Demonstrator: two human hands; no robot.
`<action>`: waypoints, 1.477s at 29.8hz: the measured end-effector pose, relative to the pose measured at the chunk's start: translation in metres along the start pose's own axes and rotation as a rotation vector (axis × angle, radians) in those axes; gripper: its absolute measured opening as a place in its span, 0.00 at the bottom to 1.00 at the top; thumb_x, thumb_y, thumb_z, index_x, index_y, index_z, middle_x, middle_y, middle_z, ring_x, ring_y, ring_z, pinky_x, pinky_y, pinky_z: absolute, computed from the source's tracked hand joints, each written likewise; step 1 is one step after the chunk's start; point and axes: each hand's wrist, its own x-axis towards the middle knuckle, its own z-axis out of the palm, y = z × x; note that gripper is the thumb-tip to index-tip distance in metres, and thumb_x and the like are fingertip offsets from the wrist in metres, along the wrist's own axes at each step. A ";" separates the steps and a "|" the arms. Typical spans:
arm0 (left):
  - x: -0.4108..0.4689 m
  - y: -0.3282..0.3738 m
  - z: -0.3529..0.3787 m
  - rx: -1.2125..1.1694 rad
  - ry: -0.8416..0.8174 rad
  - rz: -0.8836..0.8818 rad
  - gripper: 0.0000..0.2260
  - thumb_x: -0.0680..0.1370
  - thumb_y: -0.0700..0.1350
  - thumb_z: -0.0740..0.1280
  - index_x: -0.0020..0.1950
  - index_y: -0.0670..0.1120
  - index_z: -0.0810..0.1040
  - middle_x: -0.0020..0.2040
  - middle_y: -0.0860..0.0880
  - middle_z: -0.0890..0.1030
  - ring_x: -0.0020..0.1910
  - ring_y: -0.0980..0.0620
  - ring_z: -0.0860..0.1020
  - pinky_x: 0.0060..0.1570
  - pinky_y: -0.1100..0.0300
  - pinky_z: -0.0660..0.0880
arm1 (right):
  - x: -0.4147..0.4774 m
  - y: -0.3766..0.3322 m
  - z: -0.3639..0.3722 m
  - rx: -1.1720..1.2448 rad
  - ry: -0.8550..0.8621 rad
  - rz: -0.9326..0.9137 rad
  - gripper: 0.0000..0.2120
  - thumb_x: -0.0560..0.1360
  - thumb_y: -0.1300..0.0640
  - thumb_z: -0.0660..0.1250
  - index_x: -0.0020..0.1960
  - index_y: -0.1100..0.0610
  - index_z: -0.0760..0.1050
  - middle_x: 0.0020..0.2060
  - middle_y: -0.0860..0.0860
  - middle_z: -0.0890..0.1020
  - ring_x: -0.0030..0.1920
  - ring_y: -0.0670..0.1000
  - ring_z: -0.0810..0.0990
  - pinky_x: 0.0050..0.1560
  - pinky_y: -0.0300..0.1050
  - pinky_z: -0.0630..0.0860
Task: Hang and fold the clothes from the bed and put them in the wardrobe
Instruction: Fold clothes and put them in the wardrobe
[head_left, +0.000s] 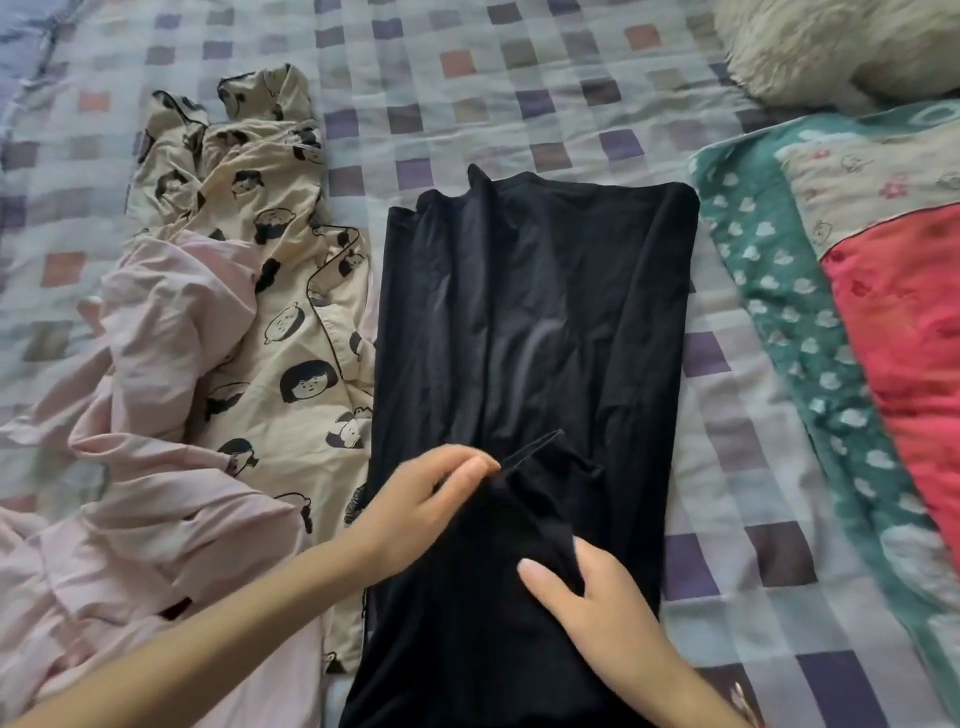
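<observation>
A long black garment (535, 312) lies lengthwise on the checked bedsheet (467, 78), folded into a narrow strip. Its near end is lifted into a fold. My left hand (421, 506) pinches the hem edge of that fold between thumb and fingers. My right hand (597, 603) grips the fold's right side, thumb on top and fingers tucked under the cloth. To the left lie a cream pyjama top with cartoon faces (280, 291) and a crumpled pale pink garment (156, 467).
A quilt with a teal cloud border and red centre (857, 322) covers the right side of the bed. A fluffy white cushion (841, 47) sits at the top right. Bare checked sheet shows between the black garment and the quilt.
</observation>
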 end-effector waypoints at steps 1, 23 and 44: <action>0.006 -0.003 -0.004 0.021 0.051 -0.025 0.12 0.77 0.55 0.60 0.52 0.53 0.80 0.50 0.58 0.81 0.53 0.63 0.76 0.54 0.72 0.68 | -0.010 0.010 0.001 -0.008 0.056 0.082 0.07 0.76 0.54 0.65 0.52 0.45 0.78 0.46 0.39 0.83 0.50 0.37 0.79 0.48 0.28 0.71; 0.253 -0.014 -0.097 0.537 0.325 -0.199 0.24 0.80 0.53 0.60 0.73 0.45 0.61 0.71 0.45 0.67 0.69 0.44 0.65 0.67 0.47 0.63 | 0.167 -0.086 0.019 -0.700 0.240 -0.104 0.16 0.78 0.44 0.59 0.60 0.52 0.68 0.57 0.47 0.74 0.60 0.49 0.72 0.61 0.43 0.68; 0.266 0.043 -0.191 0.595 -0.072 -0.294 0.18 0.74 0.57 0.67 0.35 0.42 0.75 0.31 0.50 0.71 0.33 0.51 0.71 0.34 0.60 0.67 | 0.172 -0.088 0.048 -0.555 0.432 -0.059 0.17 0.76 0.40 0.59 0.59 0.47 0.60 0.55 0.41 0.69 0.58 0.43 0.69 0.60 0.38 0.63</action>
